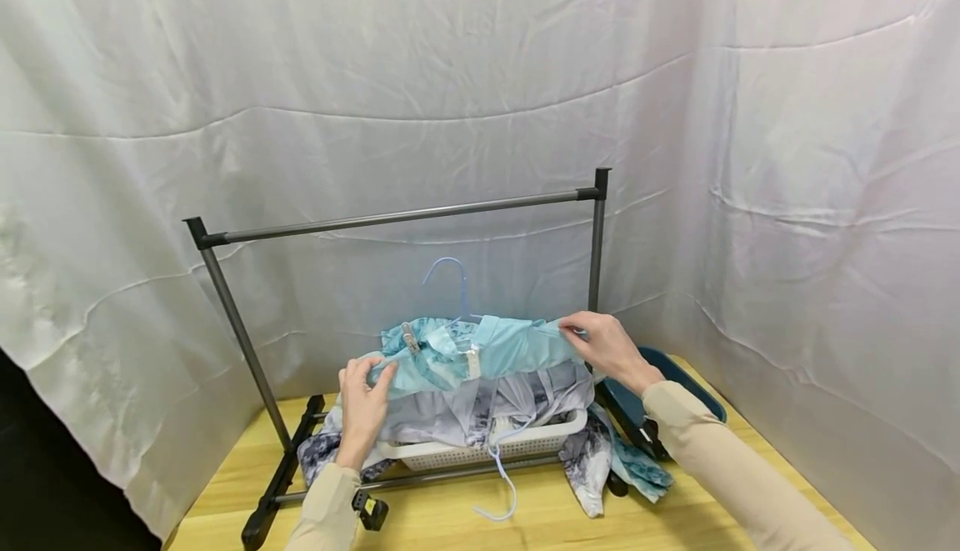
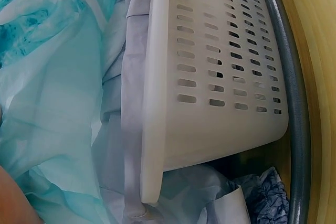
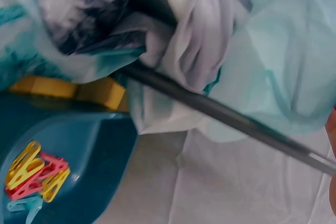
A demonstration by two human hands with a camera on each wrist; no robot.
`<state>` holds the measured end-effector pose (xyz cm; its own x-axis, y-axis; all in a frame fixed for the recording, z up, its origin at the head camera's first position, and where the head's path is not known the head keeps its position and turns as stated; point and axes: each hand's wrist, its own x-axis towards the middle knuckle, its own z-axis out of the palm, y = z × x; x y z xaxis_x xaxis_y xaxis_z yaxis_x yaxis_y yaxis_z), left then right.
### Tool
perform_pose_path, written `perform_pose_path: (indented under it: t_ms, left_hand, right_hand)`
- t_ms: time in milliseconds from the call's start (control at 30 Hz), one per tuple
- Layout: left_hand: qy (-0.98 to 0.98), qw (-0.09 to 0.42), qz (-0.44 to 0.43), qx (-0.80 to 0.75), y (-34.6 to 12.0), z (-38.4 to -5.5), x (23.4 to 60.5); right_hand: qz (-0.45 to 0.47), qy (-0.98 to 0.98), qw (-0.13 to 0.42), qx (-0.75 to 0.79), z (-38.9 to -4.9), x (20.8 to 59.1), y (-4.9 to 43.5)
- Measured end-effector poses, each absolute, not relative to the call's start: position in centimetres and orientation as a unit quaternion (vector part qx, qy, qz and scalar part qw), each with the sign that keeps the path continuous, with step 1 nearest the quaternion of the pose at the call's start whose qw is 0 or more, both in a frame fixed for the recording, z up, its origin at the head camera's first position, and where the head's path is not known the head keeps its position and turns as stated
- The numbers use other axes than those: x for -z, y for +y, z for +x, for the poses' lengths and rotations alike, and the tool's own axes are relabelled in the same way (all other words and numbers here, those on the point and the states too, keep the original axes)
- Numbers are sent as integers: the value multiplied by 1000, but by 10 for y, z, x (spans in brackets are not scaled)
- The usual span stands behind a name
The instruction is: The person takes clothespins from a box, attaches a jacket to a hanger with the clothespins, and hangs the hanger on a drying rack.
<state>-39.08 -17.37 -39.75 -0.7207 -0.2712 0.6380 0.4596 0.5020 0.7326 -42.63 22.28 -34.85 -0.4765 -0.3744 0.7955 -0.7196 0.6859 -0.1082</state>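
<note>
The left hand (image 1: pixel 363 405) and right hand (image 1: pixel 609 349) pinch a turquoise garment (image 1: pixel 521 349). It extends left to right between them.

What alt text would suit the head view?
A person's left hand and right hand hold a turquoise garment over clothes in a white basket. A blue hanger hook pokes up above the garment; a metal rack frames the scene.

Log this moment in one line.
Left hand: holds turquoise garment, left end | right hand: pinches right end | white basket: grey clothing piled inside | clothespins: in teal tray
</note>
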Motion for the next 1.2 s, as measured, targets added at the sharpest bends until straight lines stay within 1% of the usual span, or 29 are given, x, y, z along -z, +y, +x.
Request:
perform_pose_path:
  t_ms: [200,567,867,1200]
  left_hand:
    - [-786,362,-63,498,-174,-392,398]
    - [-786,368,-60,493,-174,-391,398]
    - [-781,374,-50,498,-175,-391,398]
    - [-780,374,-50,499,-175,-389,398]
  right_hand:
    - [314,-836,390,-223,-427,354,238]
    - [286,-849,390,-213,-428,363,258]
    - [259,-863,379,-210,-431,373,277]
    - [224,-888,337,-217,-430,391,303]
